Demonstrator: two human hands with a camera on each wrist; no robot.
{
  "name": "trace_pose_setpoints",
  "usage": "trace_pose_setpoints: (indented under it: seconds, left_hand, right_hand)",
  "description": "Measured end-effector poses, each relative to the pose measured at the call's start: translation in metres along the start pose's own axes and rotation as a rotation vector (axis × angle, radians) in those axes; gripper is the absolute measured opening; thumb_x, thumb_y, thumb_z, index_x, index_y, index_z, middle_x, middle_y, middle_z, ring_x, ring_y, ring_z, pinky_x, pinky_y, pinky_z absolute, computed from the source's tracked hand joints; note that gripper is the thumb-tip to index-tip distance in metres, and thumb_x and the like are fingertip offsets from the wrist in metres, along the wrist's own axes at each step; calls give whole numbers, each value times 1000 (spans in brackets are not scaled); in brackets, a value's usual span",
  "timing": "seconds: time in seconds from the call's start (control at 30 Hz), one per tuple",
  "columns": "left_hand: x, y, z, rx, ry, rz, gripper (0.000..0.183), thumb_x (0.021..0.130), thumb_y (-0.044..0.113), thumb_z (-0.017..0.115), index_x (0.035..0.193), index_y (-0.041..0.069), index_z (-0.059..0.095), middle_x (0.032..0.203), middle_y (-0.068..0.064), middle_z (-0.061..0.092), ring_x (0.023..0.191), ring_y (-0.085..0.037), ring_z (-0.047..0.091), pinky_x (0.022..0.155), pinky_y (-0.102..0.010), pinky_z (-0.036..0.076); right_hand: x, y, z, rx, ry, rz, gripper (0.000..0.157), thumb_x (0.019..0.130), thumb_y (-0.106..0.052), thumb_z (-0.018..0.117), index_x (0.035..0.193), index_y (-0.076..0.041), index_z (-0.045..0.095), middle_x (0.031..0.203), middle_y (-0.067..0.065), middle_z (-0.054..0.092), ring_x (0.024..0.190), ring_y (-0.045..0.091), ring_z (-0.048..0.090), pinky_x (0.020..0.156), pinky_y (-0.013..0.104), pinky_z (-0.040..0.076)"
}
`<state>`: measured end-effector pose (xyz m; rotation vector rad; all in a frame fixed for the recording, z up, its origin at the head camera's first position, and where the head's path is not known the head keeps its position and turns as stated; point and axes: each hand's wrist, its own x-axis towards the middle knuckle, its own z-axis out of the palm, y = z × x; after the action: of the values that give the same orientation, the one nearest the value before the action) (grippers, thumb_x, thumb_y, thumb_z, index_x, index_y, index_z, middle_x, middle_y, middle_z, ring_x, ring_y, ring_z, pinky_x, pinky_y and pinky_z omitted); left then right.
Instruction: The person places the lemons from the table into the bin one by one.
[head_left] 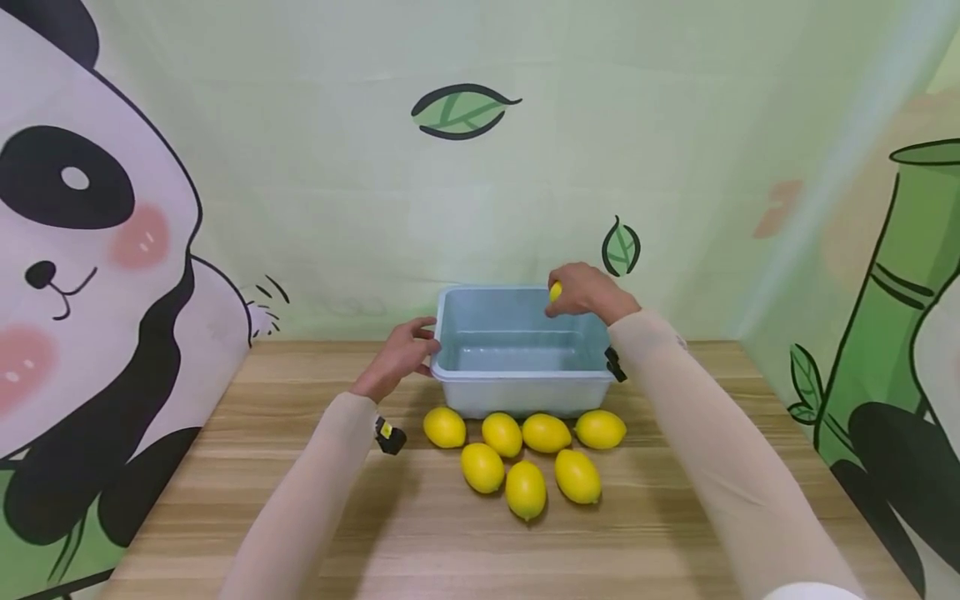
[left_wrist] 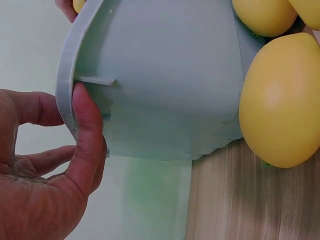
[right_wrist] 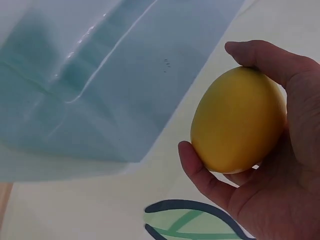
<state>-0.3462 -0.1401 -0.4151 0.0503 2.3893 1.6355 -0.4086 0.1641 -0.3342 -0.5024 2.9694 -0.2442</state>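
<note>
A light blue plastic basin [head_left: 525,387] stands on the wooden table, its inside bare. My left hand [head_left: 405,352] is at its left end; in the left wrist view the thumb [left_wrist: 87,127] presses under the rim [left_wrist: 65,75] from outside, while the fingers lie on the rim's other side. Over the back right part of the basin, my right hand [head_left: 585,290] holds a yellow lemon [right_wrist: 239,120] between thumb and fingers. The lemon is raised above the rim in the head view. Several more lemons [head_left: 525,490] lie in front of the basin.
The lemons sit in two loose rows, the back row close to the basin's front wall; one lemon [left_wrist: 282,100] shows large in the left wrist view. Behind the wooden table [head_left: 435,550] hangs a green backdrop [head_left: 337,167] printed with pandas, leaves and bamboo.
</note>
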Motion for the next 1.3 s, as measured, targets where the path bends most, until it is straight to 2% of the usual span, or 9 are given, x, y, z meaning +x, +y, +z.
trace_pose_setpoints:
  seconds: [0.23,0.57,0.8,1.07,1.3]
  left_hand:
    - [1,-1,-1,0,6,-5,64,93,18,57,152,12,33,143,-16,45,113,-34,58,81,-36,60]
    - [2,-1,1,2,17,0,64,93,18,57,152,11,33,143,-17,45,116,-37,58,82,-37,60]
    - [2,-1,1,4,20,1,63,93,18,57,152,11,33,143,-17,46,113,-34,59,81,-37,60]
    - [2,-1,1,5,20,6,64,93,18,57,152,11,33,142,-16,47,113,-34,59,82,-37,60]
    - [2,0,1,5,23,1,65,93,18,57,152,10,33,142,-16,46,113,-34,59,81,-37,60]
  right_hand:
    - [8,7,10,33,-37,36,46,84,-34,71,120,-8,62,114,11,62,98,26,55,81,37,49]
    - [12,14,20,44,-39,50,45,83,-33,72,117,-7,63,111,11,63,95,26,56,80,37,49]
    - [14,15,26,44,-72,79,46,84,-34,72,120,-7,61,114,11,62,98,27,56,85,41,51]
    - [11,13,21,47,-85,107,53,84,-34,72,129,-9,58,132,14,59,110,30,56,94,47,50]
    - [8,6,10,66,-71,117,56,85,-32,72,133,-10,55,134,13,57,112,31,54,97,49,50]
